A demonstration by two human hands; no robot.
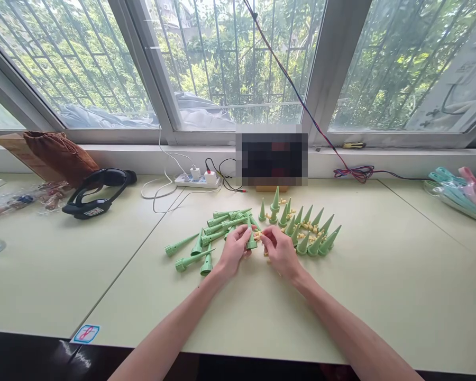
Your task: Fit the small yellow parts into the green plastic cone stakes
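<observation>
My left hand (235, 250) is closed on a green plant watering spike (251, 241), its wide threaded end pointing down toward me. Close against it, my right hand (280, 251) pinches a small yellow valve (257, 236) at the spike's side; whether the valve is seated in the spike I cannot tell. Left of my hands lies a loose pile of green spikes (188, 260), most on their sides. To the right, several spikes (313, 246) stand upright on their wide ends, with yellow valves (311, 227) among them. My right hand hides part of this group.
A power strip (198, 181) with plugs and cables sits at the back, beside a blurred-out dark screen (275, 159). Black headphones (97, 196) and a brown drawstring bag (61, 156) lie left. Coiled wire (355, 172) and teal and pink plastic items (460, 190) are right.
</observation>
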